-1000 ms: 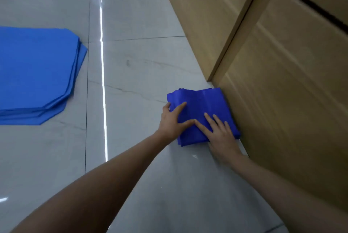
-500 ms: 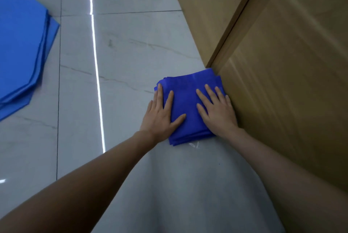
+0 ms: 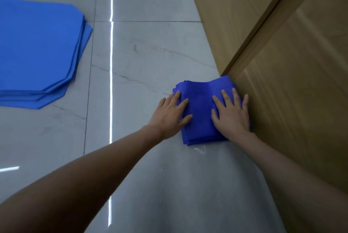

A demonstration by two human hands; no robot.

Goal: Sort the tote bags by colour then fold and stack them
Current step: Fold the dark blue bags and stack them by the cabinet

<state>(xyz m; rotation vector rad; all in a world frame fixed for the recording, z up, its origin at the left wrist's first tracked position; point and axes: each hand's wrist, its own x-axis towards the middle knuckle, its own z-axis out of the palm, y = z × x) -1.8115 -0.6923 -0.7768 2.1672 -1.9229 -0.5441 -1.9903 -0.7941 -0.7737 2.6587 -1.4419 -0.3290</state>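
Glossy grey tile floor (image 3: pixel 150 48), wooden cabinet (image 3: pixel 301 91) at right. Folded dark-blue tote bags (image 3: pixel 201 104) on floor, touching cabinet base. Left hand (image 3: pixel 170 115) flat on stack's left edge, right hand (image 3: pixel 230 114) flat on top, fingers straight, spread. Light-blue stack (image 3: pixel 35 51) well apart, far left.

Wooden cabinet (image 3: pixel 282 63) walls off right side, touching folded dark-blue stack (image 3: pixel 201 100). Open floor (image 3: pixel 146 59) left of it; light-blue pile (image 3: pixel 37 53) well apart, far left.
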